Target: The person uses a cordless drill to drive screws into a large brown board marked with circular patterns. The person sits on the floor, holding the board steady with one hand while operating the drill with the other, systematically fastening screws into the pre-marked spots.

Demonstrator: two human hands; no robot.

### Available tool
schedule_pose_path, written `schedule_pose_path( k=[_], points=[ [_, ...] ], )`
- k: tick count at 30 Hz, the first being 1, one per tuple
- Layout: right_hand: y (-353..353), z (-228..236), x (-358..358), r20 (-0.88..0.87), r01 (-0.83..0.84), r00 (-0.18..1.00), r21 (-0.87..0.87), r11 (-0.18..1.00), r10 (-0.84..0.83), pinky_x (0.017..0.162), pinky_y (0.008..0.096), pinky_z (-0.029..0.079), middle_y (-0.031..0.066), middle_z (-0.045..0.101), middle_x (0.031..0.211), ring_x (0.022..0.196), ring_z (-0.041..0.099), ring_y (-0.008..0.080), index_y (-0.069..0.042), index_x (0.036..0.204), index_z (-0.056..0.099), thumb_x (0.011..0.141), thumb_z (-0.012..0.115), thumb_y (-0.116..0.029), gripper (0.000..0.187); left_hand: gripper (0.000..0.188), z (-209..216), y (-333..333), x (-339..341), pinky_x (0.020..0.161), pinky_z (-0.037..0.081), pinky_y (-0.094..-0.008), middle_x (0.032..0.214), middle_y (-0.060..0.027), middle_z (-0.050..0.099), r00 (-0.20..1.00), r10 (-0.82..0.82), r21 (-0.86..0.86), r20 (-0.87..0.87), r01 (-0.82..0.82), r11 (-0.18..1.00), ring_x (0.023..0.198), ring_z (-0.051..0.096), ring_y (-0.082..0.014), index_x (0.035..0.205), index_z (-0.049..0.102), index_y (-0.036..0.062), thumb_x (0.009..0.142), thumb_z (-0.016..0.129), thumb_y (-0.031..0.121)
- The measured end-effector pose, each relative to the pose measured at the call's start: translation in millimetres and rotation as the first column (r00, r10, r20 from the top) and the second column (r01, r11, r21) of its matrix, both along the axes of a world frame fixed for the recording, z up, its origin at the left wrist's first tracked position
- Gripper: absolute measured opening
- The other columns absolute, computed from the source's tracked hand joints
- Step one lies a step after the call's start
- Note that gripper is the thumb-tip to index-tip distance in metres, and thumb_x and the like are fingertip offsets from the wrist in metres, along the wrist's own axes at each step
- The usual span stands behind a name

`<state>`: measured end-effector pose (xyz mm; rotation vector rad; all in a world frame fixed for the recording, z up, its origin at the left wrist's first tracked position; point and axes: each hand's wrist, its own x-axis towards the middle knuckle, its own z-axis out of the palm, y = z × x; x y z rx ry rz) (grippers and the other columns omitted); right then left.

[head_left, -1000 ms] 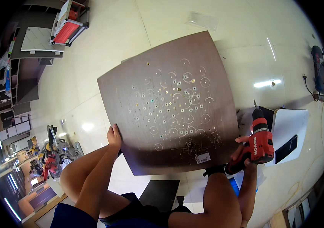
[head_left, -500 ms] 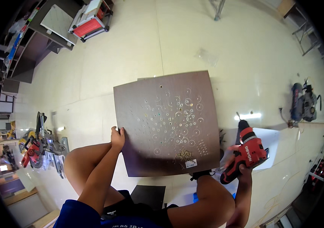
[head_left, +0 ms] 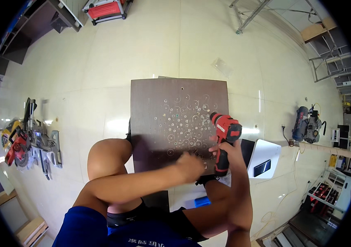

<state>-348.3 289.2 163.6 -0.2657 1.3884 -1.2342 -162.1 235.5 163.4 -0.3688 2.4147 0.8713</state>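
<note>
My right hand (head_left: 230, 151) grips a red and black cordless drill (head_left: 227, 128) by its handle, holding it above the right side of a dark brown board (head_left: 148, 119). The board's top bears many drilled holes and ring-shaped marks. My left hand (head_left: 190, 168) reaches across the lower part of the board, smeared by motion, so its fingers do not show clearly. Just beyond it lies a small pile of screws (head_left: 199, 154), partly covered by the hand.
A white panel (head_left: 260, 150) with a phone (head_left: 262, 168) on it lies right of the board. A red mitre saw (head_left: 17, 148) stands on the left. At the right are an air compressor (head_left: 307, 125) and metal scaffolding (head_left: 249, 16).
My left hand has left the board's left edge and moved right to the screws. My right hand has brought the drill left, over the board. The whole view has shifted.
</note>
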Motion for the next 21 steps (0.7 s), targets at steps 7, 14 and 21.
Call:
schedule_pose_path(
  k=[7,14,21],
  points=[
    [-14.4,-81.7,-35.6,-0.148,-0.377,0.903,0.181,0.909,0.404,0.060,0.0343,0.059,0.0097,0.072,0.098,0.068,0.071,0.0198,0.000,0.120,0.061,0.092,0.071,-0.004,0.030,0.044,-51.0,4.2,17.0,0.094,0.057,-0.0556,0.129,-0.0181,0.071,0.919,-0.269,0.196,0.288,0.219,0.956,0.120,0.070,-0.0367,0.136,0.067,0.0111,0.094,0.068,0.023],
    [-20.6,-116.5,-53.8,-0.225,-0.498,0.833,0.094,0.862,0.506,0.065,0.0353,0.061,0.0069,0.073,0.101,0.071,0.072,0.0166,-0.001,0.124,0.062,0.084,0.068,0.003,0.040,0.094,-134.8,-81.2,55.8,0.111,0.031,-0.0830,0.177,-0.0267,0.004,0.842,0.284,-0.426,0.459,-0.072,0.902,0.160,0.011,-0.0530,0.171,0.016,0.0167,0.096,0.072,0.024],
    [-29.4,-123.8,-63.1,-0.517,-0.589,0.588,0.254,0.767,0.622,0.088,0.0414,0.058,0.0195,0.077,0.108,0.098,0.076,0.0362,-0.004,0.133,0.064,0.079,0.073,-0.009,0.055,0.149,-166.1,-88.6,72.2,0.115,0.023,-0.0827,0.175,-0.0307,-0.014,0.803,0.279,-0.382,0.527,-0.069,0.922,0.158,-0.007,-0.0596,0.172,-0.004,0.0176,0.068,0.090,0.066]
  ],
)
